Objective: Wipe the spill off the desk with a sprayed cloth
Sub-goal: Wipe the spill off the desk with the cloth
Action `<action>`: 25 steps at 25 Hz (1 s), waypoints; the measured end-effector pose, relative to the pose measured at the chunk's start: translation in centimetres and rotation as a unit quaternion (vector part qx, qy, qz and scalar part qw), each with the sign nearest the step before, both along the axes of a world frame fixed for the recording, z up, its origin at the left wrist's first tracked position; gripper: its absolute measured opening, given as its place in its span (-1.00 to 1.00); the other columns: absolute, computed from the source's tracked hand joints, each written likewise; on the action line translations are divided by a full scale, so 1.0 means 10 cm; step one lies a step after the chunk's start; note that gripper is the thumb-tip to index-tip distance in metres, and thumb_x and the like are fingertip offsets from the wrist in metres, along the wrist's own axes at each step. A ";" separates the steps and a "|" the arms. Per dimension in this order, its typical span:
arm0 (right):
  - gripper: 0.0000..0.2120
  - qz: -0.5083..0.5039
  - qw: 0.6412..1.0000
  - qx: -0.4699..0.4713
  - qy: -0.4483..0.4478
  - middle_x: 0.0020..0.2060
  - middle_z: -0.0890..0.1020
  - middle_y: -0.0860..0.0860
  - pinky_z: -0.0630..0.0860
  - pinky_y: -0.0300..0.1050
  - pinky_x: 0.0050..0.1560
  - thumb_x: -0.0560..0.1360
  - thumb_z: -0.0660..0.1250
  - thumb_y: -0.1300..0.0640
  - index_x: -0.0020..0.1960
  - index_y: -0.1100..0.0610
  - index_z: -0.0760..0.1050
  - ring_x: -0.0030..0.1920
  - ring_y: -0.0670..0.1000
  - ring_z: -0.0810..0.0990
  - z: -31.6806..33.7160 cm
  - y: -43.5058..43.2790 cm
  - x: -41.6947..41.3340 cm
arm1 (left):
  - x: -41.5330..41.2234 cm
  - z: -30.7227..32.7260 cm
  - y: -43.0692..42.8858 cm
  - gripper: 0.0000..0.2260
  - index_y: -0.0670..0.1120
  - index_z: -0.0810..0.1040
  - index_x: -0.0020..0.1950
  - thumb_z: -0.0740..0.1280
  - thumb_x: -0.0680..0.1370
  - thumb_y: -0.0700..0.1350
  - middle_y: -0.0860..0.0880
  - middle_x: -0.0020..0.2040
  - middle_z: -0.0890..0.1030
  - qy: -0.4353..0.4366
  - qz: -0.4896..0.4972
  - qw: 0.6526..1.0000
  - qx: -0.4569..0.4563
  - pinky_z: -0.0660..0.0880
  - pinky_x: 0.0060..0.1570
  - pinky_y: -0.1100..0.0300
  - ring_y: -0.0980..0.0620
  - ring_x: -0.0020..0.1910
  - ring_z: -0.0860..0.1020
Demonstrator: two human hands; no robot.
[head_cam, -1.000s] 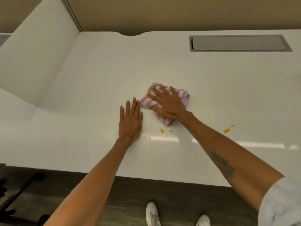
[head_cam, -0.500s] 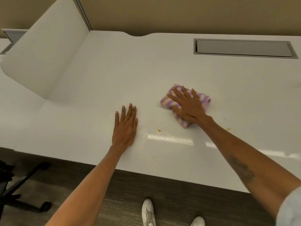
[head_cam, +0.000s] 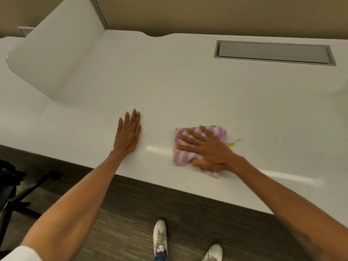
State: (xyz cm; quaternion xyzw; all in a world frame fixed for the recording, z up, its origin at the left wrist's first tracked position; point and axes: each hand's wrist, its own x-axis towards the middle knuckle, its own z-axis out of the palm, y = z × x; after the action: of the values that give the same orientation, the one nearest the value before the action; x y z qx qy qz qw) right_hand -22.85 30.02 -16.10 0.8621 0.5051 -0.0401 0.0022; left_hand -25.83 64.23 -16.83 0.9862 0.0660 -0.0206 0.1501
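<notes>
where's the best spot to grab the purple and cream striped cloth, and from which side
Probably pinch the purple and cream striped cloth at its bunched near edge, coming from the near side. It lies flat under the right hand; only that edge rises, beside the thumb, and the far-right edge sits by the yellow spill.

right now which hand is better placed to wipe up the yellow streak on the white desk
Right: the right hand presses flat on the purple-and-cream striped cloth, and the yellow streak lies just off that cloth's right edge. The left hand rests bare on the white desk.
</notes>
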 end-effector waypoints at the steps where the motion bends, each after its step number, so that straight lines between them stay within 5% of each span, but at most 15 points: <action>1: -0.36 -0.021 1.000 -0.006 -0.012 0.61 0.01 -0.07 -0.16 0.25 0.56 0.54 0.05 -0.23 0.59 -0.17 0.02 0.61 0.07 -0.10 0.00 -0.32 0.04 | -0.03 0.01 -0.05 -0.53 -0.02 -0.11 0.64 -0.12 0.72 -0.02 0.03 0.64 -0.11 0.004 0.013 1.000 0.000 -0.24 0.58 -0.01 -0.01 0.61 -0.20; 5: -0.37 -0.216 0.976 -0.030 -0.013 0.61 0.04 -0.09 -0.16 0.24 0.55 0.53 -0.10 -0.26 0.57 -0.21 -0.10 0.61 0.03 -0.11 0.00 -1.10 0.52 | -0.11 -0.02 -0.27 -0.52 -0.04 -0.13 0.63 -0.12 0.72 -0.01 0.01 0.64 -0.14 0.007 0.056 0.998 0.010 -0.25 0.57 -0.03 -0.06 0.61 -0.22; 8: -0.44 -0.330 0.944 -0.004 -0.017 0.60 0.12 -0.07 -0.10 0.29 0.53 0.60 -0.01 -0.22 0.58 -0.16 0.06 0.61 0.08 -0.04 -0.01 -0.69 0.88 | -0.11 -0.09 -0.26 -0.52 -0.02 -0.13 0.63 -0.13 0.72 0.01 0.03 0.64 -0.14 -0.009 0.061 0.998 0.014 -0.26 0.57 -0.02 -0.04 0.61 -0.22; 14: -0.46 -0.188 0.981 0.038 0.014 0.60 0.13 -0.05 -0.14 0.33 0.53 0.61 -0.02 -0.27 0.55 -0.18 0.16 0.60 0.13 -0.02 -0.10 0.55 0.49 | -0.08 -0.13 -0.23 -0.53 0.01 -0.09 0.64 -0.12 0.72 0.01 0.05 0.64 -0.10 -0.013 0.061 0.998 0.021 -0.26 0.57 0.02 -0.02 0.61 -0.18; 19: -0.39 -0.081 0.996 0.049 0.005 0.58 0.16 -0.02 -0.12 0.30 0.55 0.55 0.02 -0.27 0.56 -0.12 0.17 0.60 0.11 0.03 -0.11 -0.12 -0.32 | -0.10 -0.08 -0.29 -0.53 0.00 -0.08 0.64 -0.12 0.72 0.01 0.02 0.64 -0.08 0.004 0.062 0.998 0.021 -0.26 0.56 0.01 -0.04 0.62 -0.17; 25: -0.34 -0.300 0.953 0.011 -0.033 0.59 0.15 -0.07 -0.12 0.25 0.55 0.50 -0.06 -0.29 0.57 -0.19 -0.03 0.60 0.07 0.02 -0.13 -1.93 -0.12 | -0.10 -0.04 -0.38 -0.52 -0.03 -0.08 0.64 -0.13 0.72 0.01 0.00 0.64 -0.08 0.018 0.077 0.997 0.026 -0.27 0.54 0.01 -0.08 0.62 -0.17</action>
State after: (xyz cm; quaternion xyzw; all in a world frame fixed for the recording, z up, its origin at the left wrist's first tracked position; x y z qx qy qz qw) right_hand -24.02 10.74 -17.45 0.9746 0.2237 -0.0048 -0.0029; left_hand -26.87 60.46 -17.18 0.9813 0.1451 -0.0253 0.1241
